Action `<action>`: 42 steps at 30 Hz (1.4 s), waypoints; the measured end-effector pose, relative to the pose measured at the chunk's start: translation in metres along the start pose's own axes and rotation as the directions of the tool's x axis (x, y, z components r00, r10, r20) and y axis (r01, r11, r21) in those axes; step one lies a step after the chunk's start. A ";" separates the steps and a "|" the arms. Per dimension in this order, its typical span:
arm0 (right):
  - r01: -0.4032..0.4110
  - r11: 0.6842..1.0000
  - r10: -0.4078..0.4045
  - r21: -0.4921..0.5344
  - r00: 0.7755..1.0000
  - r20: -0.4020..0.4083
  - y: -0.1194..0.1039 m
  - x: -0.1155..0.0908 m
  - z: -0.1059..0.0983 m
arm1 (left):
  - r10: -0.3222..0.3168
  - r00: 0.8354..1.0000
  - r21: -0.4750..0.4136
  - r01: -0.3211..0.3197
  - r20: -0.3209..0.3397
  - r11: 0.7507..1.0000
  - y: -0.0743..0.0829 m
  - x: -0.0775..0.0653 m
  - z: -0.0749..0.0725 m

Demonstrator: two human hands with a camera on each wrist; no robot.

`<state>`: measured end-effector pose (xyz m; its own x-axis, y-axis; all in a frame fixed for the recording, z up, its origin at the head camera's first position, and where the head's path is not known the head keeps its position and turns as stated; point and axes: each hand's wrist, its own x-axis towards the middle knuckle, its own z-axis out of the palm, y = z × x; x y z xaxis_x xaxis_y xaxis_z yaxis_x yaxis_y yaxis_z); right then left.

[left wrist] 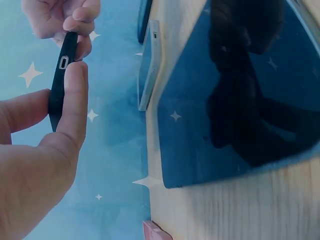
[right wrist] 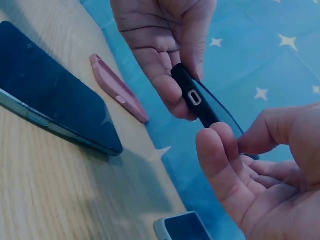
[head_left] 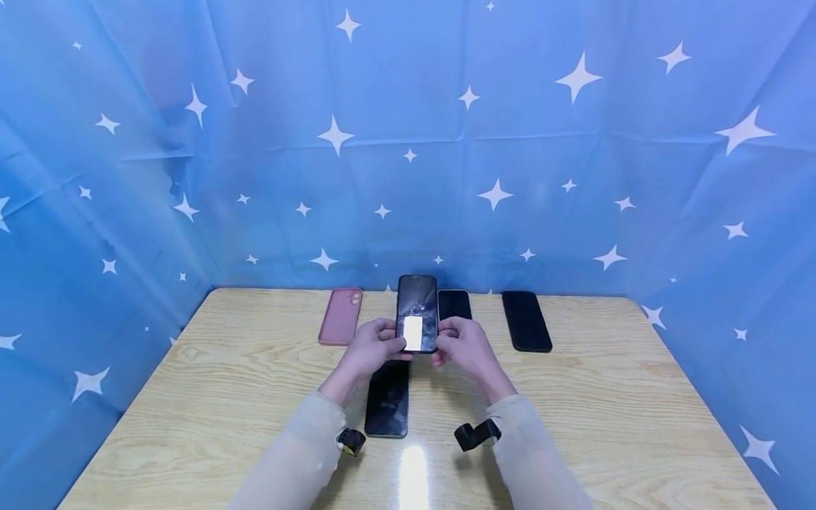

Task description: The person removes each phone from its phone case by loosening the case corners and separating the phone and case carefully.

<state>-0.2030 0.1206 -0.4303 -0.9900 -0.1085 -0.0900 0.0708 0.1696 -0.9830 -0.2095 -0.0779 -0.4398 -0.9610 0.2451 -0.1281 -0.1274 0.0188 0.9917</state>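
Above the table, both hands hold a phone in a black case (head_left: 417, 301), its dark glossy screen facing up with a bright reflection low on it. My left hand (head_left: 372, 347) pinches the lower left edge, thumb at the front and fingers behind. On the opposite lower edge, my right hand (head_left: 465, 348) grips between thumb and fingers. Both wrist views show the phone end-on, with a port cutout in the black case (right wrist: 195, 98). Under the forearms, another dark-screened phone (head_left: 387, 405) lies on the table, large in the left wrist view.
A pink phone case (head_left: 340, 319) lies at the back left of the wooden table (head_left: 242, 397). Partly hidden behind the held phone is a light-edged phone (head_left: 455, 304). Farther right lies a black phone (head_left: 526, 322). A blue star-patterned curtain (head_left: 408, 177) borders the table.
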 end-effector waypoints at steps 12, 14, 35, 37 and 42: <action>0.050 0.996 -0.041 -0.071 0.992 0.117 0.000 -0.007 -0.017 | 0.024 1.000 -0.012 -0.024 -0.002 1.000 0.008 -0.016 0.007; 0.044 0.997 -0.037 -0.062 0.993 0.112 0.000 -0.008 -0.019 | 0.027 1.000 -0.015 -0.027 -0.004 1.000 0.009 -0.020 0.009; 0.083 0.986 -0.063 0.145 0.988 -0.143 -0.012 0.000 -0.029 | 0.049 0.997 -0.057 -0.046 0.052 0.997 0.016 -0.055 0.032; 0.095 0.980 -0.065 0.174 0.984 -0.168 -0.011 0.000 -0.028 | 0.056 0.997 -0.060 -0.053 0.056 0.997 0.016 -0.058 0.032; 0.130 0.977 -0.093 0.171 0.973 -0.209 -0.012 -0.003 -0.029 | 0.068 0.995 -0.035 -0.065 0.076 0.997 0.017 -0.063 0.033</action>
<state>-0.2041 0.1474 -0.4131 -0.9958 0.0835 0.0377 -0.0392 -0.0156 -0.9991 -0.1430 -0.0609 -0.4149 -0.9459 0.3191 -0.0593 -0.0730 -0.0314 0.9968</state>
